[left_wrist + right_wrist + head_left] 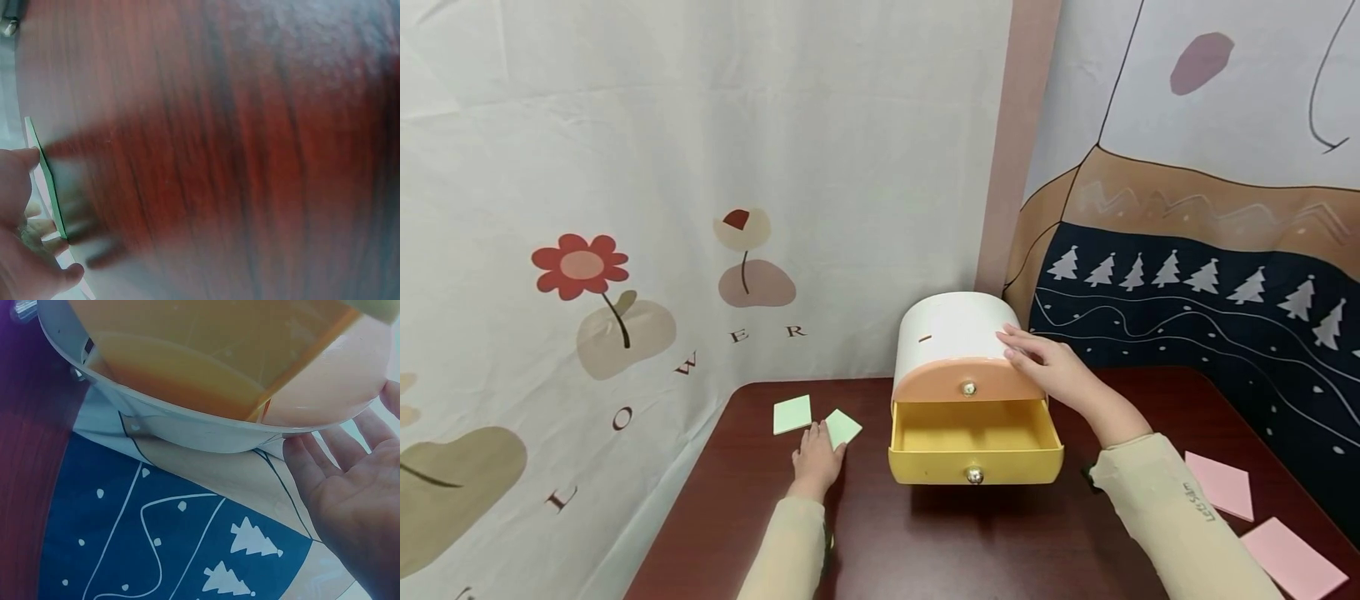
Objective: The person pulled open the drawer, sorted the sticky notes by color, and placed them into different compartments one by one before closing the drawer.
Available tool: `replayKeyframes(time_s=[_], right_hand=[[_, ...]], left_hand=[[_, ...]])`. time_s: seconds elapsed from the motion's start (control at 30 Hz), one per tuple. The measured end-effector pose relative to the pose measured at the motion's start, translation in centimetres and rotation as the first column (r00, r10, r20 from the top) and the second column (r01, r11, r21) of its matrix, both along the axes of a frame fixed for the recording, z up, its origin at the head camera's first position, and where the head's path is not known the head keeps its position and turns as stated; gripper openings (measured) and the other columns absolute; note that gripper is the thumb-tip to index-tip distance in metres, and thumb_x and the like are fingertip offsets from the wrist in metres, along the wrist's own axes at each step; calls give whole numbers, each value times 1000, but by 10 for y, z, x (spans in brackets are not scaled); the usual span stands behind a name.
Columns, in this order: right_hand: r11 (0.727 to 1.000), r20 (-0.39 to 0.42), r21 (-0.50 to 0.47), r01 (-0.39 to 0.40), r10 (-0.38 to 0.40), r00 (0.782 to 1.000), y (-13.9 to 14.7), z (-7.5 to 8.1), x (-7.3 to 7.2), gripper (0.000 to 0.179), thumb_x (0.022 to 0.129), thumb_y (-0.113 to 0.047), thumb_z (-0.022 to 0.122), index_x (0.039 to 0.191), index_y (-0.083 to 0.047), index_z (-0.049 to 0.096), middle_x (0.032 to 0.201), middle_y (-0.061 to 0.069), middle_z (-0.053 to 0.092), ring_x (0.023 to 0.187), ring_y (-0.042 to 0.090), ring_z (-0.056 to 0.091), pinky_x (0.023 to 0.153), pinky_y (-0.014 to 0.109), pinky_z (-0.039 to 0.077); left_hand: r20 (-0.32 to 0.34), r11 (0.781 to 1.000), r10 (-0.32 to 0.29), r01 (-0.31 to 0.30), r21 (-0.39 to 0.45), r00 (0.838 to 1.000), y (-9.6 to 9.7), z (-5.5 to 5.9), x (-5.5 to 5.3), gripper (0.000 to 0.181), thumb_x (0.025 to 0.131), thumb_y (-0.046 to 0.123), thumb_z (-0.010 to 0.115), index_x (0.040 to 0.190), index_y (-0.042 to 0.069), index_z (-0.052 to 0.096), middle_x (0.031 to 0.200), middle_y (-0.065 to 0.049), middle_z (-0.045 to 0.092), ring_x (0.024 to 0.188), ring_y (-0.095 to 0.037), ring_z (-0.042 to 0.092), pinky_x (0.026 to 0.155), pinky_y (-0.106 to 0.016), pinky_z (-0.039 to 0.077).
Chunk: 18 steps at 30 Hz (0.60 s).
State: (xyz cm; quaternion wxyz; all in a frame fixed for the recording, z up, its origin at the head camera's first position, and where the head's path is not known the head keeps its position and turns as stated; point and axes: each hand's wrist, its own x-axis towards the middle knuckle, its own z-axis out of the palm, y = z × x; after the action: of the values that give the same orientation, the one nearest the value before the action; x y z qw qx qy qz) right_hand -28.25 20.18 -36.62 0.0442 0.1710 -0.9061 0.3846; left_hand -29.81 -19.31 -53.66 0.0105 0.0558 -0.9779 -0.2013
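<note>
A small desktop drawer box point(958, 329) with a white rounded top stands on the table. Its yellow lower drawer point(976, 467) is pulled out and looks empty; the peach upper drawer point(951, 379) is closed. My right hand point(1048, 367) rests on the box's top right side, fingers extended; the right wrist view shows them along the white rim point(206, 419). At left, my left hand point(817, 458) pinches the nearer pale green sticky note pad point(844, 427) between thumb and fingers, its edge point(53, 187) showing in the left wrist view. Another green pad point(792, 415) lies just beyond.
Two pink sticky note pads point(1221, 486) lie on the right side of the dark red-brown table point(985, 550), partly behind my right sleeve. A printed curtain point(850, 183) hangs behind the table and along its left side.
</note>
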Motion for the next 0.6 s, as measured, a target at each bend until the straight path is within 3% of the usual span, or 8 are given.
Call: replayKeyframes(time_s=[0.37, 0.6], right_hand=[[1000, -9, 6, -8, 8, 1000, 1, 0, 1, 50, 97, -43, 48, 140, -16, 48, 152, 6, 34, 142, 34, 26, 110, 58, 23], [1000, -3, 10, -12, 12, 1000, 1, 1, 1, 51, 97, -43, 47, 140, -16, 47, 152, 6, 33, 142, 34, 25, 110, 58, 23]], left_hand=[[-61, 999, 0, -2, -34, 998, 0, 7, 3, 68, 90, 28, 64, 140, -9, 36, 137, -27, 44, 127, -43, 40, 98, -58, 37], [-48, 1000, 0, -1, -26, 999, -1, 8, 3, 69, 88, 28, 66, 139, -9, 38, 136, -27, 45, 125, -43, 41, 97, -56, 39]])
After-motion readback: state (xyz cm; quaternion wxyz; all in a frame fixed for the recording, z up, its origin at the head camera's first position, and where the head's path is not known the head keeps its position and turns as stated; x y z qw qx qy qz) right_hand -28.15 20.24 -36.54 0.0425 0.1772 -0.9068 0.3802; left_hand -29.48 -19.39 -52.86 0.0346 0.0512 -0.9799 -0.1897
